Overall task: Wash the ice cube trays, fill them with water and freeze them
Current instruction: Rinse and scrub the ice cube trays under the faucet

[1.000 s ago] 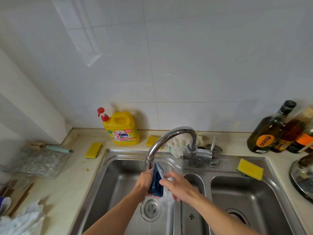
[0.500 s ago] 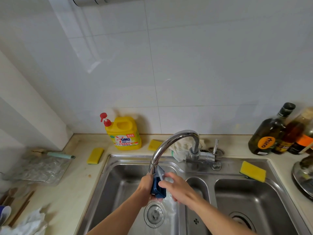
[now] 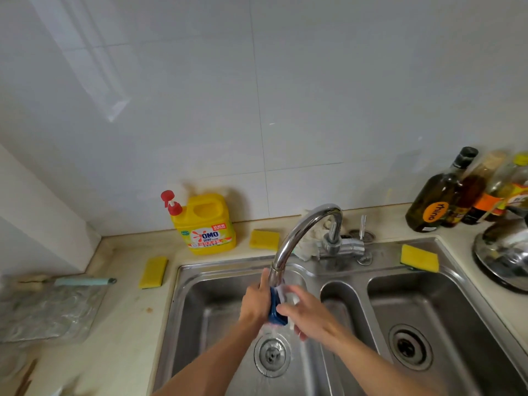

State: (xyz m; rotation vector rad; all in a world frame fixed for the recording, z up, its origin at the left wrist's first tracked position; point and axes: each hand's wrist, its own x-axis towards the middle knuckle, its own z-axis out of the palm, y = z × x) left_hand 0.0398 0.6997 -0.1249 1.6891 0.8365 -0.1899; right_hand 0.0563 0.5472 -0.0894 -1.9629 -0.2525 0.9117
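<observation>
Blue ice cube tray edge-on (wet) under faucet.

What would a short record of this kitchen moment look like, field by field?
place: steel sink, left basin
left hand: grips blue ice cube tray
right hand: on the tray's other side
tray pose: on edge under the faucet
water: running down to the drain
soap: yellow detergent jug by the wall
sponges: three yellow, on counter and sink rim
bottles: far right

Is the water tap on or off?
On. Water splashes around the round drain under the curved chrome tap and blue ice cube tray.
</observation>
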